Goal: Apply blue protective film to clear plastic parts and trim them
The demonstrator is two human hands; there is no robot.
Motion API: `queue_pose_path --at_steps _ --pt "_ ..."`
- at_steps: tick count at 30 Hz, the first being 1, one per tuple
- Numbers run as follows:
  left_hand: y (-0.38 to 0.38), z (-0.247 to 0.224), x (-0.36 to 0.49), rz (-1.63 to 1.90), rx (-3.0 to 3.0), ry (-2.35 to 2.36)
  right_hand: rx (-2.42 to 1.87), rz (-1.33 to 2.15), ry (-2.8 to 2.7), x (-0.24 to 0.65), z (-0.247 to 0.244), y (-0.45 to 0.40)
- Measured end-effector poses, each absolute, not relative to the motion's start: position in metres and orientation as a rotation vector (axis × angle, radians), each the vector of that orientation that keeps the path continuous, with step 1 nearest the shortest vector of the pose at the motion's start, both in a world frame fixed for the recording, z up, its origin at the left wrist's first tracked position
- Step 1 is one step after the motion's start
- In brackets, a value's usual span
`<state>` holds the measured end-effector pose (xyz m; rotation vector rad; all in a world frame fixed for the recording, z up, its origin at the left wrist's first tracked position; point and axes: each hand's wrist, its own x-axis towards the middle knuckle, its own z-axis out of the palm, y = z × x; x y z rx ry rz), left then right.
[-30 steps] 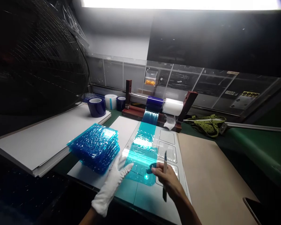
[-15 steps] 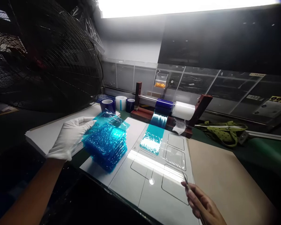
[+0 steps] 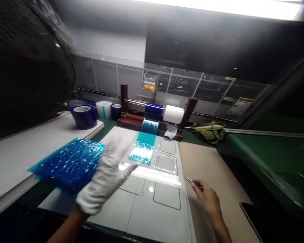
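My left hand point(image 3: 105, 177), in a white glove, is open with fingers apart and a little blurred. It hovers at the right side of a thick stack of blue film sheets point(image 3: 66, 163), and whether it touches them I cannot tell. My bare right hand point(image 3: 207, 199) grips a pair of tweezers point(image 3: 190, 181), whose tips point left towards the board. Between the hands lies a white board with outlined rectangles point(image 3: 164, 216) under a glossy surface. A strip of blue film point(image 3: 147, 137) comes down onto it from a blue roll point(image 3: 154, 110). A clear film piece point(image 3: 167, 164) lies on one outline.
A dark red stand point(image 3: 131, 122) carries the blue roll and a white roll point(image 3: 173, 114). Tape rolls point(image 3: 84, 118) sit at the back left, by a stack of white sheets point(image 3: 48, 135). Brown cardboard point(image 3: 202, 155) lies right, with a green pouch point(image 3: 209, 131) behind and a dark flat object point(image 3: 250, 219) nearby.
My left hand has let go of the top blue film sheet and moved right across the stack. My right hand has shifted from the board over the cardboard. The view has turned right.
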<state>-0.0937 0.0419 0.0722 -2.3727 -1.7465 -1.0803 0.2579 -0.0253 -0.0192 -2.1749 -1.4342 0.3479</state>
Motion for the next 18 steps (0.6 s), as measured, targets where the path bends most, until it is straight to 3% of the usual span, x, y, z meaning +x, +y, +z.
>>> queue_pose_path --at_steps 3,8,18 --pt "0.073 0.029 -0.020 -0.722 -2.908 -1.468 -2.238 0.285 -1.451 0.263 -0.025 -0.010" --pt "0.119 -0.024 0.056 -0.526 -3.134 -1.196 -2.267 0.304 -1.490 0.255 -0.037 0.007" --pt "0.132 -0.045 0.065 -0.539 -3.065 -1.153 -2.092 0.568 -1.415 0.248 -0.046 0.023"
